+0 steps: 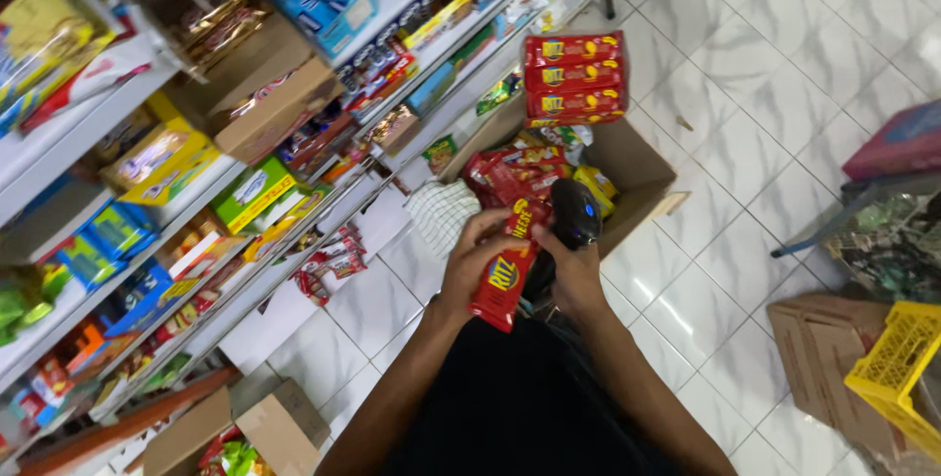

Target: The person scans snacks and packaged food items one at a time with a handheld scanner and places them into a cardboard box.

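The person wears a plain black garment, with 2 bare forearms and no sleeves reaching the wrists.

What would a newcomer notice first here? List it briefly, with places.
At centre, the left hand holds a long red cracker pack while the right hand grips a black handheld scanner. Just beyond lies an open cardboard box of red packs, four more stacked on its far edge. Crowded snack shelves fill the left.

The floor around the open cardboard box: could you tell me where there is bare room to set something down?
Bare white tile lies right of the open cardboard box, toward the yellow crate, and between box and shelf base. The box and shelves are crowded.
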